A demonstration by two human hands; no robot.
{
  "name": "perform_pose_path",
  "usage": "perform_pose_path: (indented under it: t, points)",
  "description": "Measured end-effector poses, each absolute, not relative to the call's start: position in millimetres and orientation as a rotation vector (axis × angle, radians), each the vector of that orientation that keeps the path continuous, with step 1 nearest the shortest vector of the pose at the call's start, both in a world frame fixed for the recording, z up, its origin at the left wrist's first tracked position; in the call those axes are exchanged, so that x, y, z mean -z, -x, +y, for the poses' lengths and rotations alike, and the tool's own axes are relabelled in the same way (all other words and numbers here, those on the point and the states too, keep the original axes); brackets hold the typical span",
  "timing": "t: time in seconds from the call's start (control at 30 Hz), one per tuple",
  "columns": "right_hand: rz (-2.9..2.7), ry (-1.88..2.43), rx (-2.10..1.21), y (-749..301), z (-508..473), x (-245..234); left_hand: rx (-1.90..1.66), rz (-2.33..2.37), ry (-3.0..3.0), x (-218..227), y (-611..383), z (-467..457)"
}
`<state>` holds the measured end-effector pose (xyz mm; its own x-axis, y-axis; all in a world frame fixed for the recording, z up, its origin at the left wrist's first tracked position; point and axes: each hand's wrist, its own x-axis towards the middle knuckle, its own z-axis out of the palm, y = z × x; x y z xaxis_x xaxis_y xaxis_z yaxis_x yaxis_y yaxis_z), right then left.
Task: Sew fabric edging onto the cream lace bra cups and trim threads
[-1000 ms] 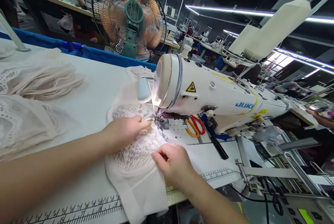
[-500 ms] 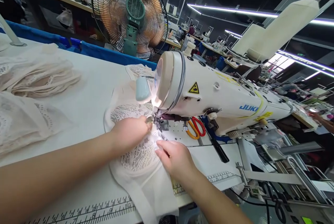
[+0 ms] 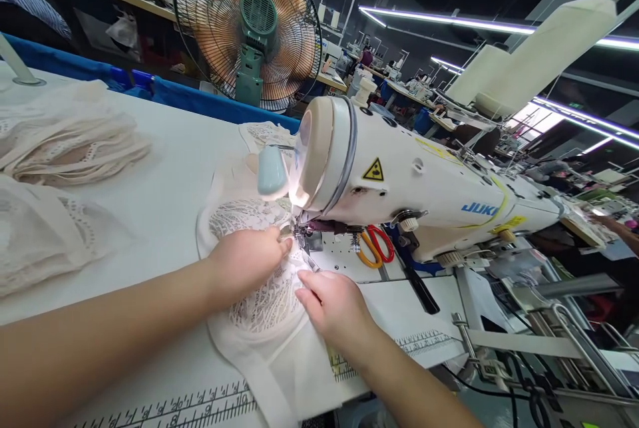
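A cream lace bra (image 3: 259,311) lies under the needle area of a white sewing machine (image 3: 394,175), its plain edge band trailing toward the table's front. My left hand (image 3: 249,255) presses on the lace just left of the presser foot (image 3: 301,233), thumb and fingers closed on the fabric. Nearer the front edge, my right hand (image 3: 337,301) pinches the bra's right edge between thumb and forefinger. A small metal guide (image 3: 310,260) sits between the two hands. The needle itself is too small to make out.
Scissors with orange and red handles (image 3: 380,245) lie on the machine bed, beside a black-handled tool (image 3: 422,289). Stacked lace pieces (image 3: 74,142) rest at left. A printed ruler (image 3: 200,405) runs along the front edge. A large fan (image 3: 257,22) stands behind the table.
Both hands keep nearly the same hold. The bra's trailing band has shifted slightly toward the machine; the view has tilted a little.
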<state>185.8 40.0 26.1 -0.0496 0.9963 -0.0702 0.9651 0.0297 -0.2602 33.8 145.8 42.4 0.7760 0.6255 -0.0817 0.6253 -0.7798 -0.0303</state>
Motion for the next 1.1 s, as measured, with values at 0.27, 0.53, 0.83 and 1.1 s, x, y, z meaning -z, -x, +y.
perform_pose_path:
  t: [0.27,0.53,0.83,1.1]
  points:
    - [-2.177,2.069,-0.27,-185,41,-26,-0.135,-1.056,2.96,-47,-35,145]
    - [-2.206,2.19,-0.12,-179,50,-30,-0.169,-1.13,2.947,-44,-44,164]
    - [-2.312,2.057,-0.112,-192,22,-32,0.173,-1.013,2.915,-36,-19,163]
    - [-2.436,2.051,-0.315,-200,19,-36,-0.199,-1.167,3.005,-17,11,145]
